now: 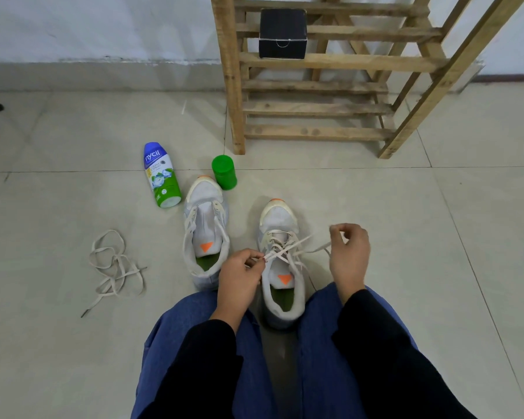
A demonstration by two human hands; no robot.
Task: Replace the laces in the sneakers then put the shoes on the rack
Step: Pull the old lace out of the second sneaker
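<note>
Black sleeves (375, 343), blue trousers (321, 367).

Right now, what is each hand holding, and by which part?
The lace threaded in the nearer sneaker: left hand pinches one loose end, right hand pinches the other.

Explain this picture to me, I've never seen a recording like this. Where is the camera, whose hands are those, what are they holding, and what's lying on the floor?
There is no machine: a person wears one camera on the head, looking down at their own hands. The left hand and right hand each pinch one end of a cream flat lace threaded through the white sneaker with the orange toe. Its twin sneaker stands beside it with no lace. On the grey tiled floor are a loose cream lace, a blue-and-green plastic bottle and a green lidded jar. Behind stands a slatted wooden rack holding a black box.
</note>
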